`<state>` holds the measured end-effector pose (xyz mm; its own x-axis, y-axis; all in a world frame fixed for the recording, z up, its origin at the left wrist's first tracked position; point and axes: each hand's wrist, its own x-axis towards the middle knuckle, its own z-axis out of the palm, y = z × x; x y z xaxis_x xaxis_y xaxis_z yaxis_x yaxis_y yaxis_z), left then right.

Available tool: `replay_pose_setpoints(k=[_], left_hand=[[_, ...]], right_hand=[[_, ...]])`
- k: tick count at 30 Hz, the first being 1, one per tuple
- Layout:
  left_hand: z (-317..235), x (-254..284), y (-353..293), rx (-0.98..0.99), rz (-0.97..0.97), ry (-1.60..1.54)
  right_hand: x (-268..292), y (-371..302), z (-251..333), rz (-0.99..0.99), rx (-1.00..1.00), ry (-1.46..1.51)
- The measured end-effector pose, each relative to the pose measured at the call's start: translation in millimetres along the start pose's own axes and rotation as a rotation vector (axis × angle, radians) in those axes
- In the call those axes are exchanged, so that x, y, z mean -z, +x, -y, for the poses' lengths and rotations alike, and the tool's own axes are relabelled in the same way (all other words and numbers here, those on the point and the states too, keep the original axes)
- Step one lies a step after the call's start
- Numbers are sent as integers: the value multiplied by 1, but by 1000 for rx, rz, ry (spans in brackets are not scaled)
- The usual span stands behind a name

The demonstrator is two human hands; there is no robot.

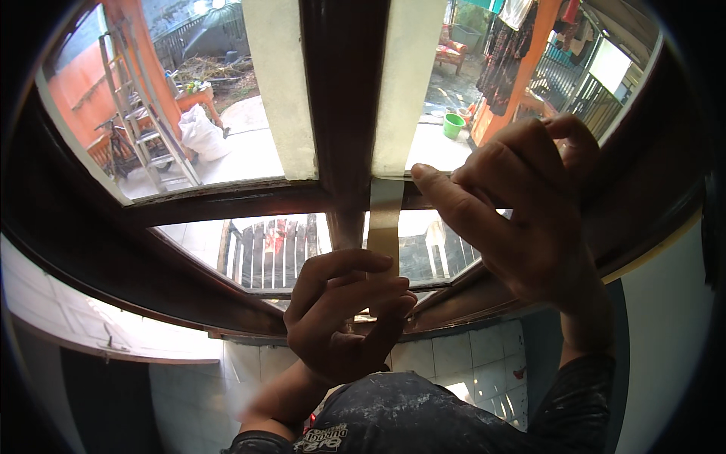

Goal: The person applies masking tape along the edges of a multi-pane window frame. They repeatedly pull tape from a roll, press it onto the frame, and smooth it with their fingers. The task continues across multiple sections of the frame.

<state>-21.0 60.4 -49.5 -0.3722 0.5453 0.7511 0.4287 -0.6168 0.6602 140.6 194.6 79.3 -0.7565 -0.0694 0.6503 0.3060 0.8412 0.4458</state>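
Observation:
A flat tan strip, looking like masking tape or paper (pixel 384 231), hangs below the crossbar of a dark wooden window frame (pixel 344 113). My left hand (pixel 340 314) is closed at its lower end, with the fingers bent over it. Up and to the right, my right hand (pixel 522 204) is raised against the window. One digit stretches left, its tip by the strip's upper edge at the crossbar; the other fingers are bent and apart, nothing visible between them. Pale bands (pixel 280 91) run down the panes on both sides of the upright bar.
Through the glass show a ladder (pixel 144 113), a white sack (pixel 203 135), a green bucket (pixel 454 125) and hanging clothes (pixel 507 57). Lower panes show a slatted fence (pixel 272 253). A white ledge (pixel 113 329) lies at left; floor tiles (pixel 484 352) are below.

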Motion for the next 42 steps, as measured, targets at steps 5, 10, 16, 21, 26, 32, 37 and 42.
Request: replay_pose_setpoints(k=[5,10,16,21,26,32,37,42], left_hand=[[0,-2,0,-10,-12,1],[-2,-2,0,0,6,39],[-2,1,-2,23,-28,40],[3,0,-4,-11,-37,14],[3,-4,-7,-2,-61,-14],[5,-3,-14,-47,-50,-62],[-2,-11,-15,25,-100,-163],[1,-8,-25,185,-58,-45]], right_hand=[[-2,-1,-6,-5,27,10],[4,-2,-3,27,2,0],[0,-2,-3,9,0,5],[5,0,-2,5,-33,17],[4,4,-3,-27,4,13],[34,-6,-7,12,-18,-65],[89,-38,-13,-157,-91,-89],[95,-120,7,-341,-337,-14]])
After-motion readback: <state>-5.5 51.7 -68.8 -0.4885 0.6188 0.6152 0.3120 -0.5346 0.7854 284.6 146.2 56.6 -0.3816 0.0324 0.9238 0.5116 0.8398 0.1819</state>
